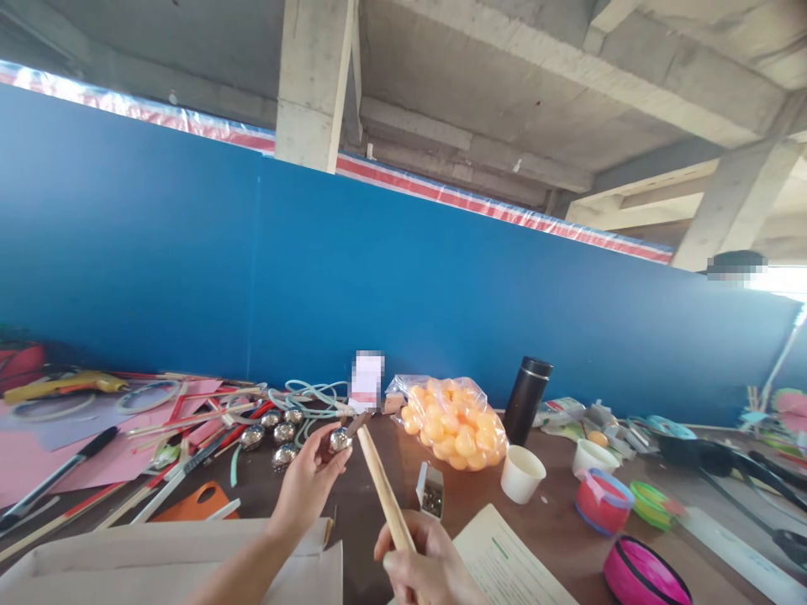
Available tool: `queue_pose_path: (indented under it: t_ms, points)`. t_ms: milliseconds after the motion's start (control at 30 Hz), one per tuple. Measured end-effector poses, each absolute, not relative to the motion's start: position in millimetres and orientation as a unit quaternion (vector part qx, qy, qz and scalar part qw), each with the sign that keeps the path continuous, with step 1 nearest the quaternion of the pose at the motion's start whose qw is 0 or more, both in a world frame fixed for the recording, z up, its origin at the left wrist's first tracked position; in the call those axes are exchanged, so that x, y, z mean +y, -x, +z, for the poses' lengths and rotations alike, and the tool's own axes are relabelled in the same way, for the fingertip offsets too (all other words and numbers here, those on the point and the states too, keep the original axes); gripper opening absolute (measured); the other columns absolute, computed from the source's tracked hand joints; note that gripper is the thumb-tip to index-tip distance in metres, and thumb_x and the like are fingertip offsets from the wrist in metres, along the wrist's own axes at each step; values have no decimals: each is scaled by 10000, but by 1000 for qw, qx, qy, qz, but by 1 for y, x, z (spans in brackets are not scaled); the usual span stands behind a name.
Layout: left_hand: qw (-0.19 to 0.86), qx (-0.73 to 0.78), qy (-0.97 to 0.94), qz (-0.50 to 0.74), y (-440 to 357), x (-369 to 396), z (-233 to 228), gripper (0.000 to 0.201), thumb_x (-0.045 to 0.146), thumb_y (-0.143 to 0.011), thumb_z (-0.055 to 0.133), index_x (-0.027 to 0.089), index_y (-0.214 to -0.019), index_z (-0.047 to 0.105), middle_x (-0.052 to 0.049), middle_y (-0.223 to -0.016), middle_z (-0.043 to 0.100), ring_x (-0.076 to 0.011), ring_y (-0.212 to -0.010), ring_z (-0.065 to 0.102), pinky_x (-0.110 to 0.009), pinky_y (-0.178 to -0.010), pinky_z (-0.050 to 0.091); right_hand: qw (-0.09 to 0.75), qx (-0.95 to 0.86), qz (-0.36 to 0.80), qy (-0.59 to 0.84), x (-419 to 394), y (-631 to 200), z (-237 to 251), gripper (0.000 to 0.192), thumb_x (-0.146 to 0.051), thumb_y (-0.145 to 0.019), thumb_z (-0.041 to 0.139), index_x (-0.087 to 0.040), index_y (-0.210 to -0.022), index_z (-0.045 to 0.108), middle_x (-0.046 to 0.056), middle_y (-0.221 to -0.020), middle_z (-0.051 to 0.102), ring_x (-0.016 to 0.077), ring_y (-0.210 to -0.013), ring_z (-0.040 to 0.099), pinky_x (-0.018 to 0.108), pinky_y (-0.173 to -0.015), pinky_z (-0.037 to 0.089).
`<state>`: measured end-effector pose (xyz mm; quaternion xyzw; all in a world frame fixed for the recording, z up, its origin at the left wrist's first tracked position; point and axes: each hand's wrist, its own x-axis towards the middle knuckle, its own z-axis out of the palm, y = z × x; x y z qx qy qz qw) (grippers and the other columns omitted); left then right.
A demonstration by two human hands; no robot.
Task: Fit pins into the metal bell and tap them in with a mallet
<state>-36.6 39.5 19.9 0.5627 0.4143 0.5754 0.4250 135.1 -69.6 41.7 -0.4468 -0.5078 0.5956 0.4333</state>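
So your left hand (308, 479) is pinching a silver bell (340, 439) above the table (555, 529), right hand (422, 571) fisted around a wooden stick (382, 487). Tip's touching the bell, not joined yet; more bells (277, 433) wait.

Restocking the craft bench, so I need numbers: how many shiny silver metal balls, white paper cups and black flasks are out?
Shiny silver metal balls: 6, five lying on the table and one in the left hand
White paper cups: 2
Black cylindrical flask: 1
Total: 9
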Motion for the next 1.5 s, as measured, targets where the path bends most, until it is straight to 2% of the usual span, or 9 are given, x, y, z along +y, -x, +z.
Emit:
queue_pose_path:
  t_ms: [167, 267, 500, 700, 900, 1067, 1233, 1367, 1500]
  points:
    - [469, 371, -542, 591, 38, 43, 20, 544, 421, -688, 643, 187, -1154, 488, -12, -847, 634, -194, -791, 642, -344, -734, 543, 473, -496, 614, 392, -72, -142, 42, 241, -343, -651, 612, -150, -779, 545, -98, -402, 451, 11, -287, 320, 137, -317, 207]
    - [485, 360, -536, 590, 38, 43, 20, 541, 395, -682, 657, 185, -1148, 480, -13, -865, 629, -184, -792, 636, -346, -744, 544, 467, -495, 621, 389, -72, -143, 43, 225, -324, -667, 596, -148, -797, 546, -93, -414, 460, 15, -296, 336, 139, -328, 221]
    - [461, 378, -558, 578, 34, 40, 20, 524, 406, -677, 651, 183, -1121, 484, -5, -832, 634, -183, -747, 637, -331, -691, 543, 408, -517, 596, 460, -69, -137, 45, 176, -234, -581, 536, -138, -724, 572, -99, -363, 434, 23, -302, 318, 143, -319, 233]
    - [448, 398, -560, 572, 34, 37, 24, 510, 416, -666, 651, 192, -1102, 511, 2, -798, 648, -175, -693, 636, -325, -681, 541, 427, -503, 621, 424, -70, -138, 46, 207, -296, -594, 562, -152, -742, 548, -102, -363, 452, 20, -271, 320, 148, -311, 241]
    - [444, 401, -556, 577, 35, 39, 21, 517, 421, -665, 652, 191, -1104, 507, -12, -833, 652, -190, -739, 644, -313, -658, 535, 406, -502, 603, 469, -69, -136, 45, 197, -221, -566, 513, -138, -732, 581, -100, -356, 446, 16, -273, 302, 137, -298, 242]
    - [444, 404, -565, 565, 34, 41, 17, 500, 417, -684, 643, 203, -1113, 499, 3, -806, 636, -179, -714, 632, -305, -666, 525, 436, -504, 605, 436, -70, -136, 44, 175, -245, -587, 520, -149, -729, 559, -105, -336, 435, 17, -260, 304, 133, -295, 232]
    - [453, 409, -555, 565, 34, 42, 17, 509, 408, -676, 654, 195, -1108, 488, -20, -859, 628, -193, -765, 627, -299, -649, 524, 402, -513, 592, 475, -67, -136, 40, 182, -223, -581, 520, -143, -732, 584, -105, -350, 431, 17, -274, 314, 128, -293, 257]
    - [454, 408, -553, 567, 34, 41, 17, 503, 403, -671, 661, 203, -1106, 507, -1, -802, 616, -179, -722, 616, -293, -642, 528, 419, -506, 610, 443, -67, -136, 40, 204, -251, -581, 524, -147, -750, 570, -99, -359, 451, 22, -260, 328, 137, -285, 250]
    - [460, 404, -543, 575, 34, 40, 18, 491, 387, -639, 689, 199, -1068, 543, -3, -784, 624, -179, -695, 620, -283, -609, 527, 399, -507, 593, 482, -67, -134, 42, 180, -210, -574, 514, -141, -726, 583, -96, -348, 439, 19, -282, 315, 133, -301, 257]
